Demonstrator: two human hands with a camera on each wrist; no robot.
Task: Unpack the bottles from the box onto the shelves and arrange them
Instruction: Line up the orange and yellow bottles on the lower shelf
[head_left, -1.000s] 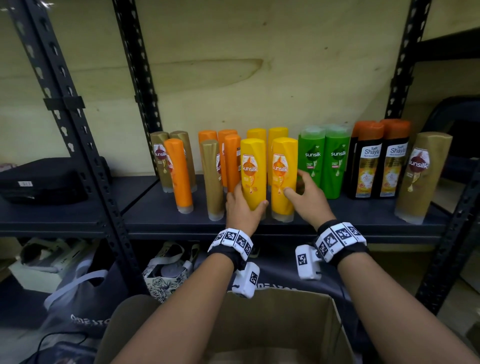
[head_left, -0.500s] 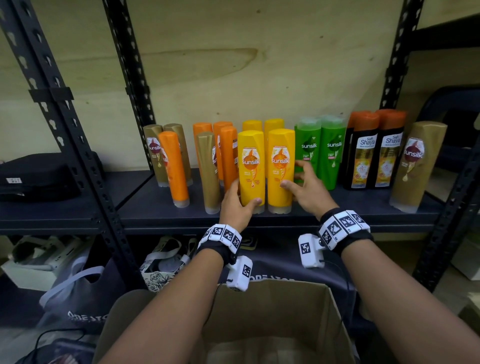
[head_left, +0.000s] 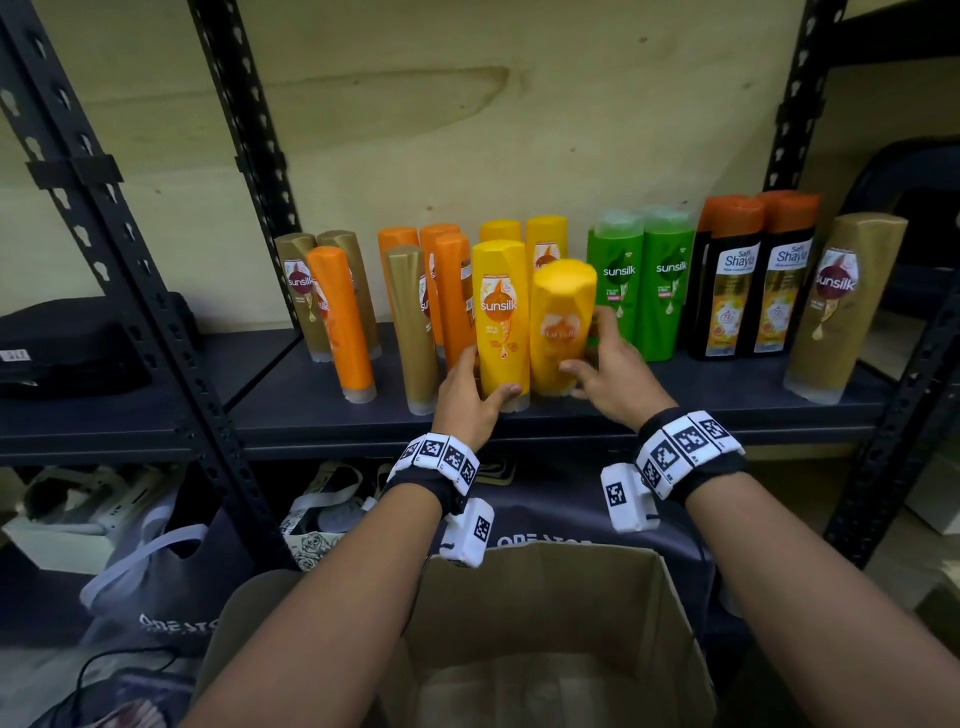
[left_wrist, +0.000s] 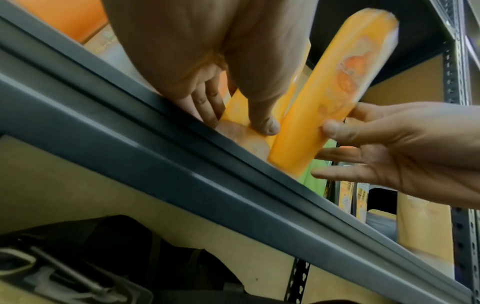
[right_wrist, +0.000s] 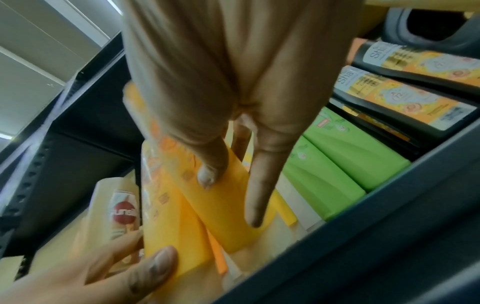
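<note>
left hand gripping base of upright yellow "sunsilk" bottle at front of shelf. right hand pinching tilted yellow bottle beside it, label blurred. green "sunsilk" bottles, "shayla" bottles to right. open cardboard box below.

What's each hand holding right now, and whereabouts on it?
Left hand grips the upright yellow bottle near its base. Right hand pinches the tilted yellow bottle at its lower half.
</note>
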